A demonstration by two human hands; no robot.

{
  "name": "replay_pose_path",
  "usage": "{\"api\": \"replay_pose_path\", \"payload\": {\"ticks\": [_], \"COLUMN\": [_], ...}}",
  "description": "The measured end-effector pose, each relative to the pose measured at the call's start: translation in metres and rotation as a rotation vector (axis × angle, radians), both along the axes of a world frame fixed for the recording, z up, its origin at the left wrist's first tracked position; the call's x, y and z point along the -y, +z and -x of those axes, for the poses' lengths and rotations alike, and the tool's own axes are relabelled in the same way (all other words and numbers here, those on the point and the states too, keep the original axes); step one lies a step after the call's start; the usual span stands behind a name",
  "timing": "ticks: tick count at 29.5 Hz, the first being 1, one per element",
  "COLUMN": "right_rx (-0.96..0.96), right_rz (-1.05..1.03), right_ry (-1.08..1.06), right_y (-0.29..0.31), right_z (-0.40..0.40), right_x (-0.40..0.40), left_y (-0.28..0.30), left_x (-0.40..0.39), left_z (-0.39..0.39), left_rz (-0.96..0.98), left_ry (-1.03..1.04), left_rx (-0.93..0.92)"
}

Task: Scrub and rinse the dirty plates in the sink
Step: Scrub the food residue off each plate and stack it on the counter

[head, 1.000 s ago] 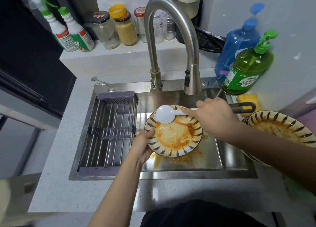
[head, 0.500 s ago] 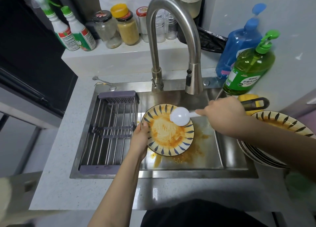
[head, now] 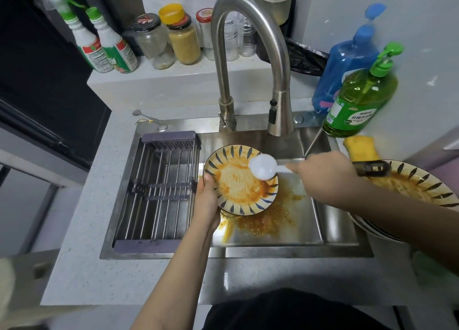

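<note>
Since the earlier frames your plate (head: pixel 240 180) has shifted toward the sink's left half and tilted up on its left rim, and the white spoon (head: pixel 263 166) has slid from the plate's middle to its upper right rim.

At the sink's left end, the drying rack (head: pixel 159 188) fills that side from back edge to front edge; its right rail lies just beside your left hand (head: pixel 206 200), so you have almost no room leftward. Your left hand grips the plate's left rim, thumb on top and fingers curled beneath it. The plate sits in the sink (head: pixel 248 251) just right of the rack, smeared with orange sauce, its lower edge over a sauce puddle (head: pixel 260 223) on the basin floor. The faucet (head: pixel 250 64) arches over the back edge, its head hanging above and behind the plate's right rim.

Your right hand (head: pixel 327 172) pinches the spoon's handle, the bowl resting over the plate's upper right edge. Bare basin floor lies to the plate's right and front. At the sink's right edge, a stack of dirty plates (head: pixel 417 188) overhangs the rim, with a dark handle (head: pixel 372 167) across it, close behind your right wrist. At the back right corner stand the green soap bottle (head: pixel 360 101) and a yellow sponge (head: pixel 360 148).
</note>
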State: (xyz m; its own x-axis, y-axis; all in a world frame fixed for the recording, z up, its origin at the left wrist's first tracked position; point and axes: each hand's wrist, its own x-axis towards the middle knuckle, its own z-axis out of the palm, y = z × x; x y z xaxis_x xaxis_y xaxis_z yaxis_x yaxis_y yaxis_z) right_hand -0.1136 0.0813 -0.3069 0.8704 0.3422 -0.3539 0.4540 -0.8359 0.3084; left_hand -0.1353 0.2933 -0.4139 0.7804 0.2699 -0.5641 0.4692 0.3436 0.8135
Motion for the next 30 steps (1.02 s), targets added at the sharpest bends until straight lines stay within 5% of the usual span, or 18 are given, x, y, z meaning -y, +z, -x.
{"api": "replay_pose_path", "payload": {"ticks": [13, 23, 30], "right_rx": [-0.121, -0.396, -0.285], "right_rz": [-0.038, -0.336, -0.037], "right_ry": [0.023, -0.011, 0.008], "right_y": [0.011, 0.009, 0.025], "right_z": [0.006, 0.009, 0.001], "right_x": [-0.004, -0.027, -0.007], "left_y": [0.004, 0.000, -0.006], "left_x": [0.018, 0.019, 0.010], "left_z": [-0.006, -0.007, -0.003], "left_rz": [0.222, 0.498, 0.422], "left_ry": [0.152, 0.190, 0.131], "left_rx": [-0.034, -0.107, -0.068]}}
